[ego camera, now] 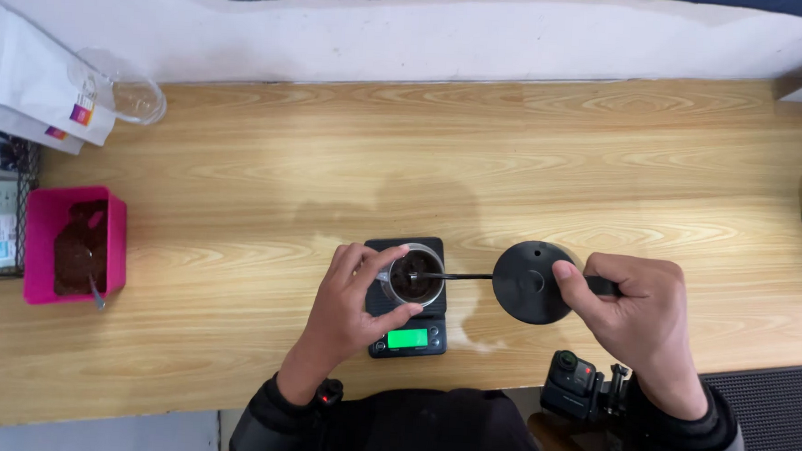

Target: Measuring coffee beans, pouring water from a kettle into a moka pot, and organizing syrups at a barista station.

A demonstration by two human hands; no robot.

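Note:
A small black scale with a lit green display sits on the wooden table. On it stands a round metal cup filled with dark coffee grounds. My left hand wraps around the cup's left side. My right hand grips the handle of a black gooseneck kettle. The kettle's thin spout reaches left, with its tip over the grounds.
A pink tub holding brown grounds and a spoon sits at the left edge. White bags and a clear glass cup lie at the back left. A small black camera and a dark ribbed mat are near the front right.

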